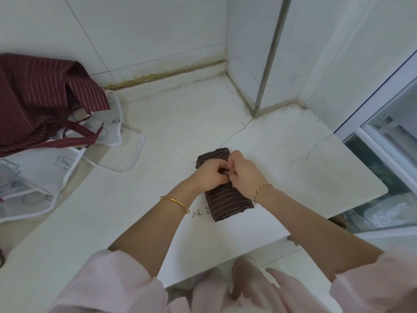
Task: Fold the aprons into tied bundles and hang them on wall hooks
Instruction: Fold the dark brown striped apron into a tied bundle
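Observation:
A dark brown striped apron [228, 201], rolled into a compact bundle, lies on the white counter [293, 177] in front of me. My left hand [208, 175] and my right hand [243, 171] sit on the bundle's middle, knuckles together, fingers curled and pinching its strap between them. The strap itself is mostly hidden under my fingers. Only the bundle's far end and near end show.
A maroon striped apron [38, 96] lies heaped on the counter's left, on top of a translucent white printed apron [45, 168]. Tiled walls [158, 30] close the back corner. A window frame [383, 136] stands at the right. The counter's front edge runs just before my body.

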The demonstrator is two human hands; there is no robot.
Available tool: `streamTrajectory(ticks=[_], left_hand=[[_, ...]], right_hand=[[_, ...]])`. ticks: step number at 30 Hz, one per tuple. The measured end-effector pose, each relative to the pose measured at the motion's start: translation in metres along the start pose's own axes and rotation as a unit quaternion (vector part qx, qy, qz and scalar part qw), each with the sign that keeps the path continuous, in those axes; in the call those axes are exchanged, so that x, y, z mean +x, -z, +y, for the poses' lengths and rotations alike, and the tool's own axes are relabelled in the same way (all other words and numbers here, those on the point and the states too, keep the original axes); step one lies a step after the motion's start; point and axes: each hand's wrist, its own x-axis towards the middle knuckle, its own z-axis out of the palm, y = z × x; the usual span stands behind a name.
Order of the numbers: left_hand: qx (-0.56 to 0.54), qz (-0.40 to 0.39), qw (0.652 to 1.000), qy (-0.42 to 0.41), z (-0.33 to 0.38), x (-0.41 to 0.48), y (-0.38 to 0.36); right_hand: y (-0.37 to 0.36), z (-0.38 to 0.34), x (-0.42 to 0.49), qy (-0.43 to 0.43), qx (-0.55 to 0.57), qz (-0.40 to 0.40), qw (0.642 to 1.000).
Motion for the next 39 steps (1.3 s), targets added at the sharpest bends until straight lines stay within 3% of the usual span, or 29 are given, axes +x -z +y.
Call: streamTrajectory(ticks=[2,4,5,7,8,9,10,12,16,18,23,28,32,34,37,39], left_hand=[[0.018,0.02,0.999,-0.026,-0.002,0.002,-0.001],[-0.006,0.049,0.999,-0.018,-0.006,0.004,0.0],[-0.032,0.064,0.997,-0.006,-0.008,0.005,0.001],[-0.076,0.073,0.994,0.015,-0.009,0.005,0.004],[-0.097,0.071,0.992,0.025,-0.008,0.005,0.004],[-0.124,0.07,0.989,0.037,-0.007,0.005,0.004],[-0.158,0.068,0.984,0.051,-0.006,0.005,0.005],[-0.202,0.068,0.975,0.069,-0.005,0.005,0.006],[-0.206,0.065,0.973,0.074,-0.003,0.005,0.006],[-0.21,0.061,0.973,0.081,-0.003,0.005,0.006],[-0.206,0.097,0.97,0.081,-0.004,0.003,0.005],[-0.133,0.174,0.971,0.099,-0.007,0.005,0.002],[-0.117,0.186,0.97,0.107,-0.006,0.005,0.007],[-0.126,0.17,0.971,0.108,-0.006,0.003,0.01],[-0.023,0.143,0.989,0.027,-0.007,0.0,0.011],[0.059,0.153,0.985,-0.046,-0.01,-0.001,0.01]], right_hand=[[0.009,-0.003,0.004,0.0,-0.003,-0.018,1.0],[0.021,-0.004,0.007,-0.056,0.139,0.004,0.989],[0.028,-0.003,0.008,-0.103,0.271,0.023,0.957],[0.04,0.001,0.01,-0.179,0.543,0.066,0.818],[0.043,0.004,0.011,-0.199,0.61,0.086,0.762],[0.043,0.008,0.012,-0.213,0.627,0.098,0.743],[0.041,0.009,0.012,-0.224,0.606,0.105,0.756],[0.034,0.01,0.011,-0.219,0.503,0.103,0.829],[0.015,0.004,0.008,-0.097,0.286,0.042,0.953],[0.008,0.001,0.011,-0.044,0.17,0.011,0.984],[0.007,0.001,0.016,-0.01,0.071,0.026,0.997],[-0.006,0.007,0.011,0.072,-0.066,0.062,0.993],[-0.012,0.01,0.009,0.152,-0.137,0.107,0.973],[-0.009,0.011,0.011,0.129,-0.173,0.082,0.973],[-0.001,0.006,0.014,0.056,-0.105,0.013,0.993],[0.005,0.0,0.017,-0.039,0.059,-0.024,0.997]])
